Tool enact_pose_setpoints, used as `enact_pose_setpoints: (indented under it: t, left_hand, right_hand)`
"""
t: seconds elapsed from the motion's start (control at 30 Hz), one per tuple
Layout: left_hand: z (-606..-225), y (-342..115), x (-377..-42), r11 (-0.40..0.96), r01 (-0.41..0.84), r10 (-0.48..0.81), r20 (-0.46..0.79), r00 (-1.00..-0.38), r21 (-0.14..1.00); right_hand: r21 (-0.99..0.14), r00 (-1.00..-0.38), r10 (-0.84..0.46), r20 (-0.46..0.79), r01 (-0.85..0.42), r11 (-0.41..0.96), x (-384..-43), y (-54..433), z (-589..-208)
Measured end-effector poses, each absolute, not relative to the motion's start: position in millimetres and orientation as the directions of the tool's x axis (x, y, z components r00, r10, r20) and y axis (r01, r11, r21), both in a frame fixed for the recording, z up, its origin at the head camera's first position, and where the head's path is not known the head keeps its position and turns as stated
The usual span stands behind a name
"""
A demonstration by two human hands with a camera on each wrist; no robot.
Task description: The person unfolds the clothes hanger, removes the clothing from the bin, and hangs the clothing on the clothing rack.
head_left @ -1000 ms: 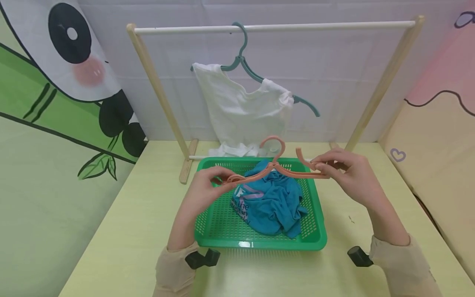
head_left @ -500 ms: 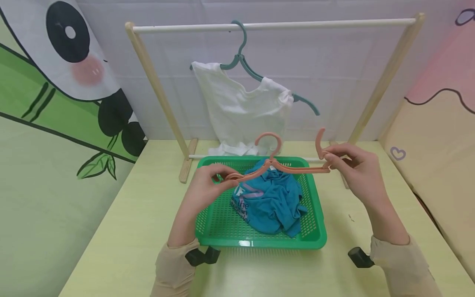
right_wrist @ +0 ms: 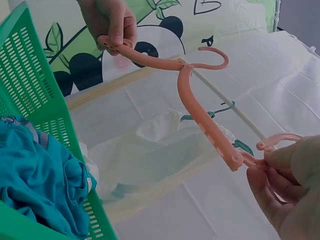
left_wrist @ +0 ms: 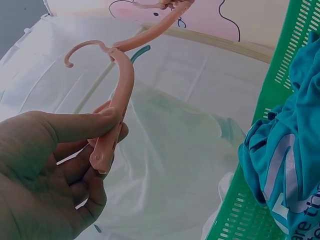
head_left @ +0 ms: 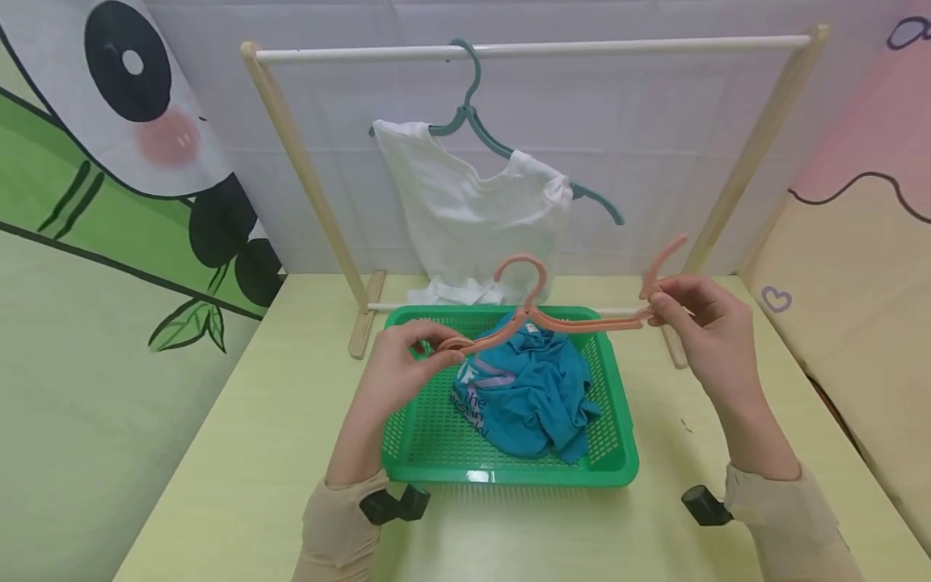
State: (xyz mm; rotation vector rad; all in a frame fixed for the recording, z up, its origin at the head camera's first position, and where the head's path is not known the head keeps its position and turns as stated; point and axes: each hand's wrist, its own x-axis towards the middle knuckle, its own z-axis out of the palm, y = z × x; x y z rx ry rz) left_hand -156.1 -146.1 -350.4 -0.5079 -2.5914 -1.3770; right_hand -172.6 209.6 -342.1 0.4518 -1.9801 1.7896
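A pink folding clothes hanger (head_left: 524, 315) is held up over the green basket (head_left: 509, 475), its hook upward. My left hand (head_left: 400, 364) pinches its left arm between thumb and fingers; in the left wrist view that arm's end (left_wrist: 102, 155) pokes out past the thumb. At the other side my right hand (head_left: 709, 331) pinches the jointed end piece, whose tip section (head_left: 663, 263) slants up and outward. The right wrist view shows this joint (right_wrist: 250, 159) between thumb and forefinger. Below, a crumpled blue T-shirt (head_left: 538, 396) with printed lettering lies in the basket.
Behind the basket stands a drying rack with a white rail (head_left: 618, 48) and wooden legs (head_left: 305, 170). A white sleeveless top (head_left: 473, 202) hangs askew there on a teal hanger (head_left: 467, 113). Printed cloth walls (head_left: 87, 323) flank the pale yellow table (head_left: 240, 453).
My right hand has moved right and slightly up, swinging the hanger's end section from inward to upward and outward. The left hand keeps its pinch; the hanger has risen slightly.
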Motion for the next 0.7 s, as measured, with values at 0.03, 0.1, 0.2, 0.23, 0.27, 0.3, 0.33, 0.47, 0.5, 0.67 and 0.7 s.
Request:
enact_pose_setpoints:
  t: [0.03,0.1,0.2,0.23,0.27,0.3,0.33,0.47,0.5,0.67,0.7]
  left_hand:
    - [-350,-146,-156,0.522,0.371,0.221,0.299,-0.928,0.768]
    - [-349,-146,-155,0.53,0.375,0.226,0.299,-0.927,0.761]
    - [-348,-145,-156,0.542,0.382,0.231,0.304,-0.924,0.749]
    - [-348,-145,-156,0.546,0.387,0.233,0.309,-0.922,0.743]
    - [-347,-144,-156,0.549,0.388,0.235,0.309,-0.922,0.74]
    - [-347,-144,-155,0.553,0.391,0.237,0.311,-0.92,0.736]
    - [-347,-144,-155,0.556,0.393,0.24,0.311,-0.919,0.732]
    - [-346,-143,-153,0.568,0.395,0.249,0.307,-0.919,0.723]
    - [-346,-144,-152,0.57,0.394,0.249,0.306,-0.919,0.72]
    - [-346,-146,-152,0.581,0.395,0.249,0.306,-0.919,0.712]
    - [-346,-147,-153,0.583,0.394,0.25,0.304,-0.919,0.71]
  right_hand:
    - [-0.85,-0.855,0.035,0.518,-0.509,0.137,-173,211,-342]
    - [-0.837,-0.852,0.009,0.523,-0.511,0.193,-173,213,-340]
    - [-0.776,-0.827,-0.029,0.562,-0.539,0.326,-174,217,-335]
    - [-0.757,-0.816,-0.034,0.577,-0.55,0.353,-175,218,-333]
    - [-0.74,-0.807,-0.039,0.589,-0.559,0.374,-175,220,-330]
    - [-0.713,-0.79,-0.049,0.611,-0.576,0.4,-175,221,-328]
    - [-0.686,-0.774,-0.059,0.631,-0.592,0.424,-175,222,-325]
    - [-0.498,-0.659,-0.193,0.727,-0.7,0.512,-175,229,-311]
    - [-0.423,-0.615,-0.247,0.749,-0.73,0.536,-175,230,-308]
    - [-0.027,-0.408,-0.522,0.749,-0.806,0.591,-179,236,-287]
    - [0.035,-0.378,-0.564,0.734,-0.809,0.587,-179,236,-284]
